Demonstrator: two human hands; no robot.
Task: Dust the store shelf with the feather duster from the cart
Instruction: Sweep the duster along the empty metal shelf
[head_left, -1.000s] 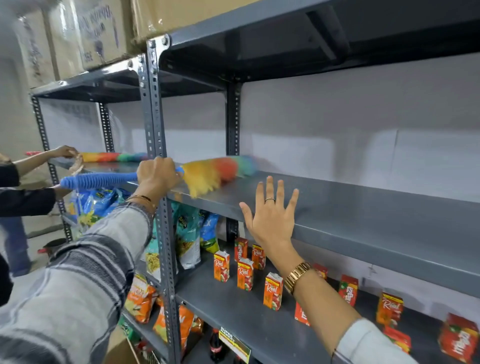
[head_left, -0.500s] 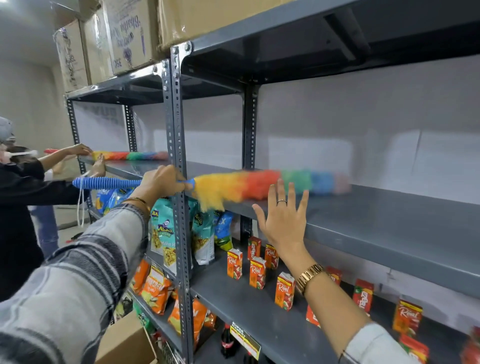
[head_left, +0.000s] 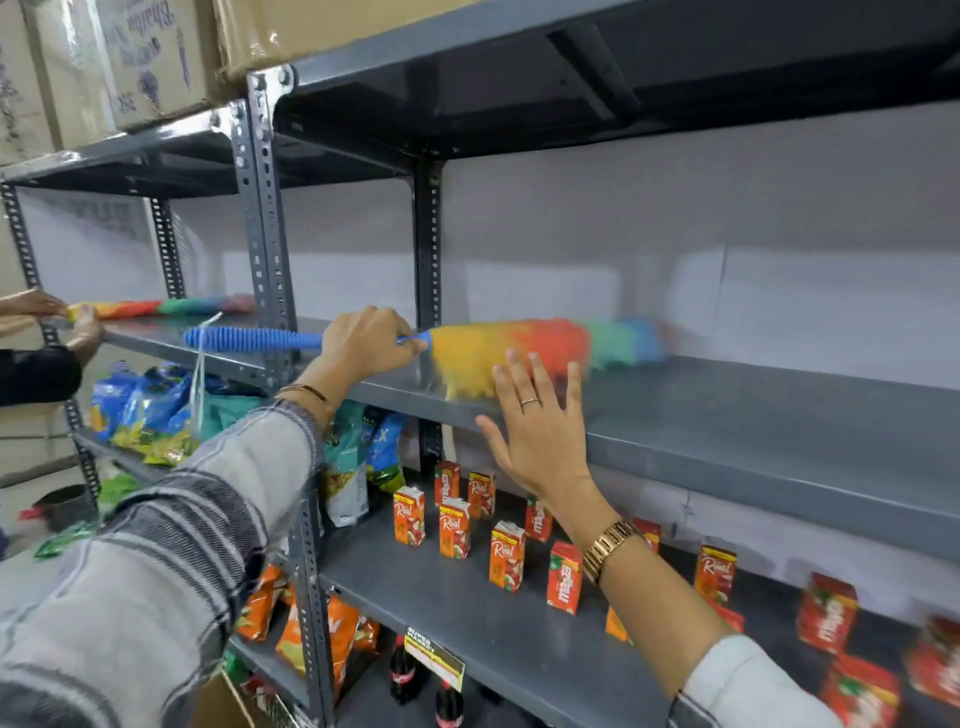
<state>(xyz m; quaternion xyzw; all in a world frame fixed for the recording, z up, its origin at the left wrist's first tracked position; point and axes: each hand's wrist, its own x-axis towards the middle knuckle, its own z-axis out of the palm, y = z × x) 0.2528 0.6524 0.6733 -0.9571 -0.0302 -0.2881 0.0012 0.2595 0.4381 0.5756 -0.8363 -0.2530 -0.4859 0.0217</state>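
Two hands at mid-frame — left hand (head_left: 366, 340) clamped on the feather duster (head_left: 540, 348), its long axis running rightward along the shelf (head_left: 753, 415); right hand (head_left: 537, 434) spread open just below the feathers.

A shop stockroom: grey steel shelving (head_left: 727, 447), juice cartons (head_left: 506, 556) and snack bags (head_left: 156, 410) below, cardboard boxes (head_left: 150, 57) above.

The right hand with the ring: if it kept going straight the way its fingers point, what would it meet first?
Probably the feather duster, right past the right hand's fingertips above the grey shelf. Depth is hard to judge.
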